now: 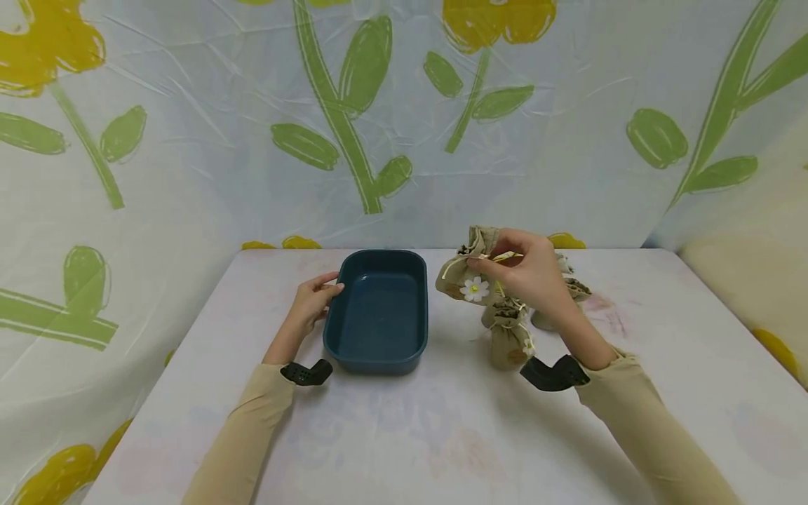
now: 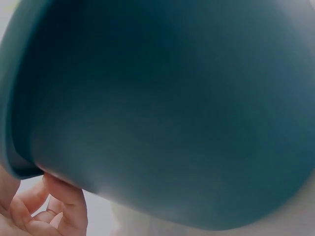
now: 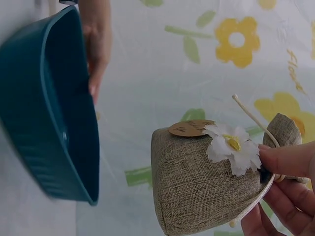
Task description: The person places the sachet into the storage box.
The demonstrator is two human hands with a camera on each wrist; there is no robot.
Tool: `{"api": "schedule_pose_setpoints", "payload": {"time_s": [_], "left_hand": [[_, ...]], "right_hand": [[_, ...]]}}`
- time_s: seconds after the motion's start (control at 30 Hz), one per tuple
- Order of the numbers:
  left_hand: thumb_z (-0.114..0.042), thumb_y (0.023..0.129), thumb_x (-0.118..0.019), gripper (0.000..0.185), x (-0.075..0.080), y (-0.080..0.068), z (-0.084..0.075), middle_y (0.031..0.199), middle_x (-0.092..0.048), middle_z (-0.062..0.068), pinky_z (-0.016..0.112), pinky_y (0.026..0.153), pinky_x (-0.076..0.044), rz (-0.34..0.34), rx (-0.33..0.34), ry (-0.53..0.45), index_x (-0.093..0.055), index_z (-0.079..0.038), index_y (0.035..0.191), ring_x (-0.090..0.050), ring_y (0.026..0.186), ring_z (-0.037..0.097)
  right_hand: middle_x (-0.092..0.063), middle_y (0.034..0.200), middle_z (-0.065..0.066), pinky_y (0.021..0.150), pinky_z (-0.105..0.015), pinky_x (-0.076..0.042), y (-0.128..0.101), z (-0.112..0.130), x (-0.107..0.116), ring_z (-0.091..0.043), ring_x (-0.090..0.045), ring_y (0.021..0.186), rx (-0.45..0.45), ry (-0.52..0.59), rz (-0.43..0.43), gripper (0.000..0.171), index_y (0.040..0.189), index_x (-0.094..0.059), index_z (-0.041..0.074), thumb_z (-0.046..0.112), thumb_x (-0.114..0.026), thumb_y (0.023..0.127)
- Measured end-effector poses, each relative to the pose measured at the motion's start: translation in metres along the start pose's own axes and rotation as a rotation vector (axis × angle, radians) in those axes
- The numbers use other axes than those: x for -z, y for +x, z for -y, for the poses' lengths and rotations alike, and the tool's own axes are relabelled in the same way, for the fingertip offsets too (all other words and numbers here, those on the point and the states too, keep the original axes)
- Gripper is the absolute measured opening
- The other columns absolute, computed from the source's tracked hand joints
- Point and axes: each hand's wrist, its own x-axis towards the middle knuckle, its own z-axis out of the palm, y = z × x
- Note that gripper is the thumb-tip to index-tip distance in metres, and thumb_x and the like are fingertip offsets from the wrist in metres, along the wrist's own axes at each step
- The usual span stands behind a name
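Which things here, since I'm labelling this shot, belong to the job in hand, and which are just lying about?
Job:
cloth pouch, pinched by the right fingers
blue basin, held by the left fingers
other pouches, probably

Just around:
flowered backdrop
table
black wrist pieces, worn

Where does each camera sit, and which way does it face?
Head: worn on the head, facing forward and down at the table; left hand, right hand and sleeves show.
Left wrist: on that wrist, facing the teal dish closely; left hand partly shows.
Right wrist: on that wrist, facing the flower-trimmed drawstring pouch; both hands show.
Shared: head and right wrist both see dish and pouch.
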Motion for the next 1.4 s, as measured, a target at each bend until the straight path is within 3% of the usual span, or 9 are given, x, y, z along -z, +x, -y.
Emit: {"api": "schedule_pose_setpoints", "payload": {"time_s": [0.23, 0.5, 0.8, 1.1, 1.23, 1.4], "left_hand": [[-0.027, 0.095, -0.06, 0.045, 0.0, 0.003, 0.002, 0.109, -0.061, 0.005, 0.023, 0.06, -0.042, -0.003, 0.005, -0.016, -0.052, -0.02, 0.139, -0.052, 0.074, 0.011], [-0.027, 0.096, -0.059, 0.046, 0.001, 0.004, -0.002, 0.11, -0.06, 0.005, 0.024, 0.062, -0.044, 0.005, 0.03, -0.025, -0.05, -0.02, 0.14, -0.052, 0.077, 0.012], [-0.026, 0.096, -0.059, 0.046, 0.001, 0.0, -0.006, 0.113, -0.059, 0.008, 0.023, 0.063, -0.047, 0.002, 0.052, -0.046, -0.05, -0.02, 0.141, -0.055, 0.077, 0.012], [-0.028, 0.096, -0.058, 0.045, -0.001, 0.001, -0.004, 0.12, -0.06, 0.01, 0.025, 0.066, -0.047, 0.002, 0.064, -0.036, -0.05, -0.021, 0.14, -0.056, 0.083, 0.014], [-0.027, 0.096, -0.058, 0.045, -0.002, 0.0, -0.004, 0.123, -0.059, 0.011, 0.025, 0.066, -0.047, 0.009, 0.062, -0.047, -0.05, -0.021, 0.141, -0.056, 0.084, 0.014], [-0.026, 0.096, -0.059, 0.045, -0.002, -0.001, -0.004, 0.11, -0.06, 0.006, 0.023, 0.06, -0.045, 0.006, 0.054, -0.065, -0.051, -0.02, 0.14, -0.053, 0.076, 0.01]], "right_hand": [[-0.064, 0.074, -0.005, 0.07, -0.022, -0.055, 0.012, 0.009, -0.02, -0.011, -0.063, 0.077, -0.016, 0.053, 0.018, 0.031, 0.072, -0.055, 0.005, 0.023, -0.077, 0.082], [-0.069, 0.078, -0.011, 0.07, -0.033, -0.056, 0.026, 0.017, -0.046, -0.024, -0.069, 0.083, 0.029, 0.085, 0.034, 0.027, 0.071, -0.057, 0.006, 0.02, -0.078, 0.08], [-0.071, 0.084, -0.011, 0.068, -0.035, -0.054, 0.04, 0.024, -0.074, -0.021, -0.069, 0.083, 0.038, 0.117, 0.05, 0.019, 0.09, -0.072, 0.009, 0.021, -0.08, 0.078], [-0.071, 0.091, -0.013, 0.074, -0.04, -0.055, 0.058, 0.018, -0.097, -0.026, -0.069, 0.089, -0.013, 0.098, 0.105, 0.02, 0.081, -0.067, 0.006, 0.022, -0.079, 0.079], [-0.072, 0.093, -0.013, 0.071, -0.039, -0.055, 0.066, 0.015, -0.106, -0.026, -0.069, 0.089, -0.051, 0.081, 0.131, 0.02, 0.084, -0.069, 0.007, 0.024, -0.078, 0.08], [-0.071, 0.091, -0.014, 0.07, -0.037, -0.055, 0.075, 0.009, -0.118, -0.027, -0.07, 0.085, -0.019, 0.037, 0.168, 0.021, 0.089, -0.071, 0.006, 0.023, -0.079, 0.079]]}}
